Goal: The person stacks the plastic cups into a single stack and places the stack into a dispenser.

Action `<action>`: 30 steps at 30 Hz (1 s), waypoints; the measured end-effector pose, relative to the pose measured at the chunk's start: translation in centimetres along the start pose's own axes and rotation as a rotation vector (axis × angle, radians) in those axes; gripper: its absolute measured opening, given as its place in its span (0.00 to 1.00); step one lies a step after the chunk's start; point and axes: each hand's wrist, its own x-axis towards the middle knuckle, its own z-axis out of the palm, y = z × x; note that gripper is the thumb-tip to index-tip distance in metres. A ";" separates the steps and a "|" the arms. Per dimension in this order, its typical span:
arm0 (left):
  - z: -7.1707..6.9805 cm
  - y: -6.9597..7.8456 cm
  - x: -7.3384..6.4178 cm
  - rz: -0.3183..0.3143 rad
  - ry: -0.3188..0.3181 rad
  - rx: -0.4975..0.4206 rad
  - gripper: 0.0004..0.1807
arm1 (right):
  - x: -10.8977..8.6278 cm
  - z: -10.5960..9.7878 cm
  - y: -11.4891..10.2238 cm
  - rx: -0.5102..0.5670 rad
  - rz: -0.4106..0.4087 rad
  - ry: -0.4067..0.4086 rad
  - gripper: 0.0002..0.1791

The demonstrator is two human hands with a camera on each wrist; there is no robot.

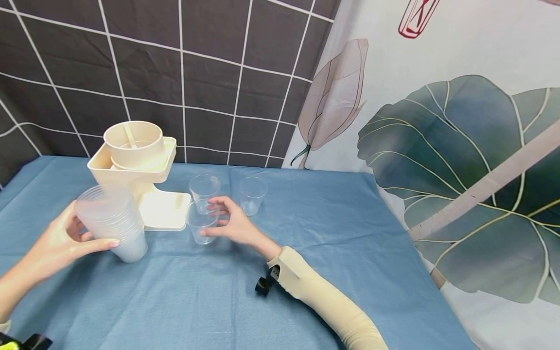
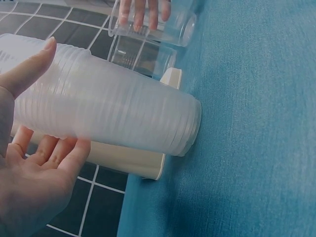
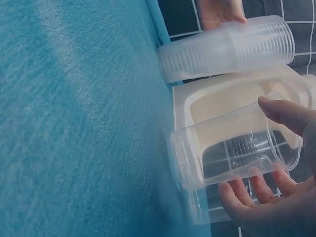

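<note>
My left hand (image 1: 59, 248) grips a tall stack of clear plastic cups (image 1: 115, 218), thumb on the near side and fingers on the other. In the left wrist view the stack (image 2: 113, 103) has its narrow base at the blue cloth. To its right, my right hand (image 1: 238, 226) holds a single clear plastic cup (image 1: 201, 232) upright on the cloth. The right wrist view has the thumb near that cup's (image 3: 232, 148) rim and the fingers along its opposite side. Behind it stands another clear cup (image 1: 204, 183), and a further one (image 1: 253, 193) stands right of the hand.
A cream plastic stand (image 1: 166, 211) with a tray and a round container (image 1: 133, 150) on top is at the back left, close to the stack. Blue cloth (image 1: 280, 296) covers the table. Dark gridded fabric (image 1: 210, 82) and a leaf-patterned sheet (image 1: 437, 155) hang behind.
</note>
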 end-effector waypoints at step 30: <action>0.1 0.0 0.0 0.014 0.007 -0.017 0.51 | -0.5 0.9 -4.6 -0.073 -0.131 -0.006 0.38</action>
